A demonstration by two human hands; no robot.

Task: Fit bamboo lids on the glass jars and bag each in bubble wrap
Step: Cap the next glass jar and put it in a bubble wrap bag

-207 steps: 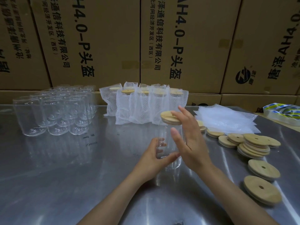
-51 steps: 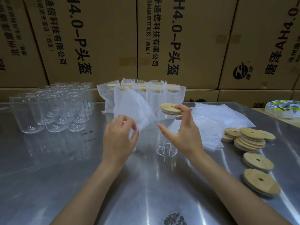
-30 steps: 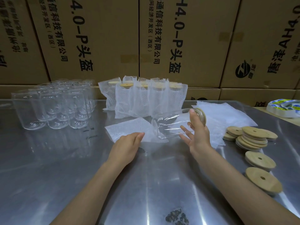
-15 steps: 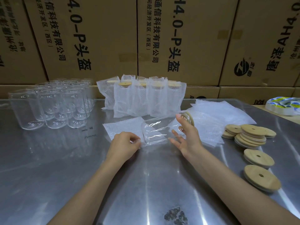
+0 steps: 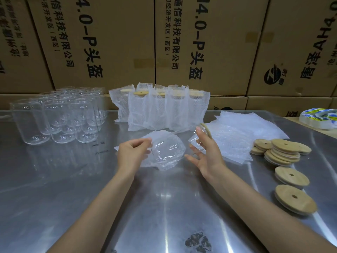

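The tape rolls [image 5: 322, 118] are cut off by the right frame edge. Bubble wrap veils the bagged jars [image 5: 164, 110]. The rear empty jars [image 5: 73, 95] overlap indistinguishably. Box lettering [image 5: 93, 52] is cropped at top.

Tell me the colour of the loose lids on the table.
Light tan bamboo lids, head view.

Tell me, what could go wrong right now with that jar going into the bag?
The lidded jar lies on its side, only partly inside the bubble-wrap bag. The right hand holds it just at the lid end, so it might slip or roll on the smooth steel table.

The bamboo lid could pop off as it is pushed.

The left hand only pinches the thin bag's mouth; it may collapse or snag the jar.
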